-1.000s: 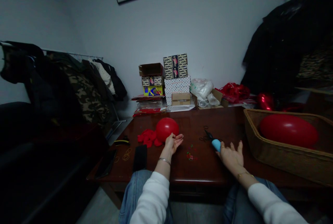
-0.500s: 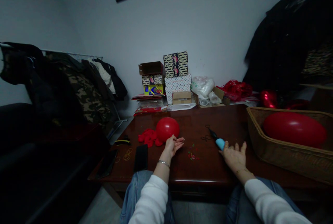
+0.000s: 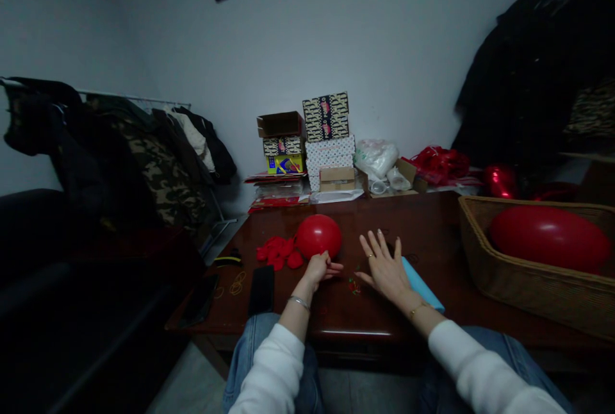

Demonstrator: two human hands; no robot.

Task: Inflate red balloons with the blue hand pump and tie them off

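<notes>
An inflated red balloon (image 3: 319, 236) is pinched at its near end by my left hand (image 3: 319, 270), whose other fingers stretch to the right. My right hand (image 3: 387, 268) hovers over the table with its fingers spread and nothing in them. Beneath and beside my right wrist lies a light blue tool (image 3: 423, 284), partly hidden by the hand. Small coloured bits (image 3: 354, 285) lie on the table between my hands. Limp red balloons (image 3: 277, 252) are piled just left of the inflated one.
A wicker basket (image 3: 528, 276) at the right holds a large red balloon (image 3: 548, 238). Left on the table (image 3: 336, 321) are a black phone (image 3: 262, 290), yellow rubber bands (image 3: 237, 283) and a yellow-black tool (image 3: 229, 261). Stacked boxes (image 3: 330, 154) stand behind.
My right hand has let go of the blue tool and moved left, its fingers spreading. The tool now lies nearer the front edge. The held balloon has shifted slightly right.
</notes>
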